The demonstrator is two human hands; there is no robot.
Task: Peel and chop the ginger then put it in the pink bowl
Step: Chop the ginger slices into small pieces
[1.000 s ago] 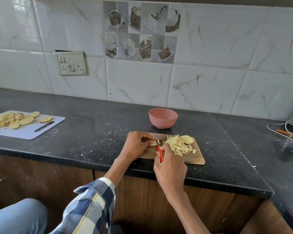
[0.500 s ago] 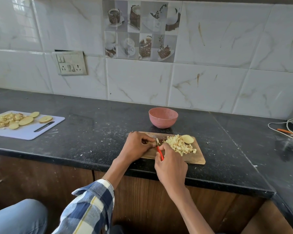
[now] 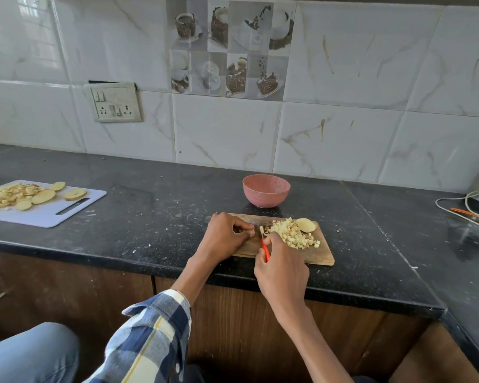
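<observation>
Barely a shift since half a second ago: both hands sit where they were on the near left of the board, the knife a touch closer to the pile, chopping rhythm unbroken.

Far left on the worktop [image 3: 155, 205] lies a white board [image 3: 43, 217] with pale slices and bits on it, not part of this job as far as I can judge. Moving right, the left hand [image 3: 227, 236] has its fingers curled tight, pinching something small against the wooden board [image 3: 313, 254]; likely the last ginger piece being cut, though it is too hidden to be sure. Right beside it, the right hand [image 3: 281, 268] is wrapped around the red handle of the knife [image 3: 263, 243], blade pointing away and down at the board just beside the left fingertips.

Next along, the chopped ginger [image 3: 292, 234] makes a heap in the middle of the board, with one peeled chunk [image 3: 305, 225] at its far right edge, uncut. Beyond the board stands the pink bowl [image 3: 266, 190], and nothing shows inside it from here.

So we are in the chopping step, well along. Next up, I'd say: finish this piece, bring the chunk under the blade, keep the fingertips tucked, then gather the heap into the bowl.
</observation>
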